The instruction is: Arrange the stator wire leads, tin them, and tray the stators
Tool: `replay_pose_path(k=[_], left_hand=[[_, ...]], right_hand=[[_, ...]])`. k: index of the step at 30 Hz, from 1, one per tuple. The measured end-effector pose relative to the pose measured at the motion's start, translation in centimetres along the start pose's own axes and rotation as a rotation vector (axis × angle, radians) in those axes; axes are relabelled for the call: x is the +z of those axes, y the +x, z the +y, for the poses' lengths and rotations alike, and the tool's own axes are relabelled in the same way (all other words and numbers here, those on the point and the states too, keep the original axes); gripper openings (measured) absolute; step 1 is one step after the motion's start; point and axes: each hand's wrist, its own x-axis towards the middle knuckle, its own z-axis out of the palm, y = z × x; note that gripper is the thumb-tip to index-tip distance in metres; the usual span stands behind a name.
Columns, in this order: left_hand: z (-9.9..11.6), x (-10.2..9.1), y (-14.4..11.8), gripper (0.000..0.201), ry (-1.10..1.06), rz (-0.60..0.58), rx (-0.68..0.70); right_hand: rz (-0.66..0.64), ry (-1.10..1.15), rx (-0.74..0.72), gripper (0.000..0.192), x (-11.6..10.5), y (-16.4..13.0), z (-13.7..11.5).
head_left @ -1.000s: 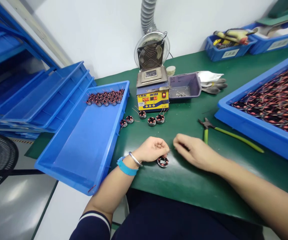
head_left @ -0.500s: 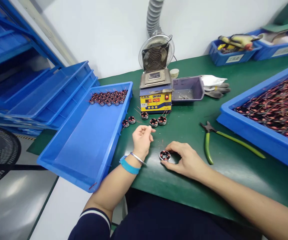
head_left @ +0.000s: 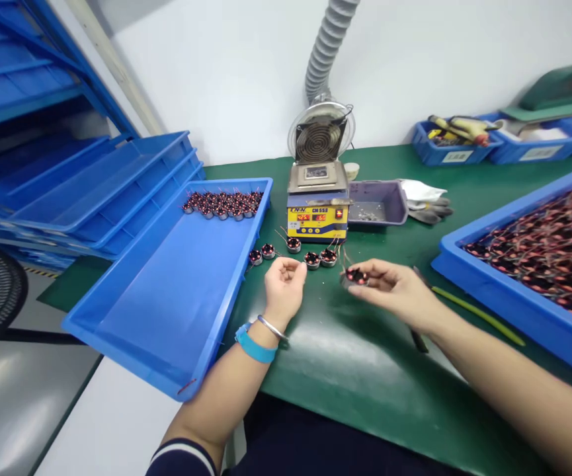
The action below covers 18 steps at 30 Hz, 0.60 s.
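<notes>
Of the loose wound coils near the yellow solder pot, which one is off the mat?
The coil pinched in the right hand, right of the row. The other five sit on the green mat before the solder pot.

left hand (head_left: 284,285) loosely curled, right hand (head_left: 395,291) fingers pinched

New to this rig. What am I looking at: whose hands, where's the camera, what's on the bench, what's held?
One head-worn camera looks down at a person's own two bare hands; no robot. The right hand pinches a small coil part with copper windings just above the green mat. The left hand is loosely curled, and whether it holds anything is unclear. Beyond them five similar coils lie in a row before a yellow solder pot. A blue tray at left holds finished-looking coils; a bin at right is full of them. Green-handled pliers lie partly behind the right arm.
</notes>
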Motion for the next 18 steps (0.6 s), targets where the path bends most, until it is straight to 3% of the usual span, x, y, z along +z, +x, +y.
replay_pose_path(k=[4, 9, 12, 16, 18], left_hand=[[0.0, -1.3, 0.7, 0.017, 0.527, 0.004, 0.269], [-0.2, -2.4, 1.6, 0.029, 0.896, 0.029, 0.256], [-0.2, -2.5, 2.0, 0.038, 0.996, 0.008, 0.218], [-0.1, -2.5, 2.3, 0.042, 1.063, -0.025, 0.171], [0.0, -2.4, 2.3, 0.045, 1.089, -0.012, 0.133]], right_hand=[[0.236, -0.209, -0.047, 0.046, -1.8, 6.3, -5.2], [0.434, -0.417, -0.077, 0.059, -2.6, 15.3, -10.9], [0.496, -0.524, -0.064, 0.062, -2.5, 19.7, -12.1], [0.557, -0.602, -0.021, 0.043, -2.1, 23.9, -11.8], [0.527, -0.652, -0.060, 0.036, -2.0, 25.5, -11.1]])
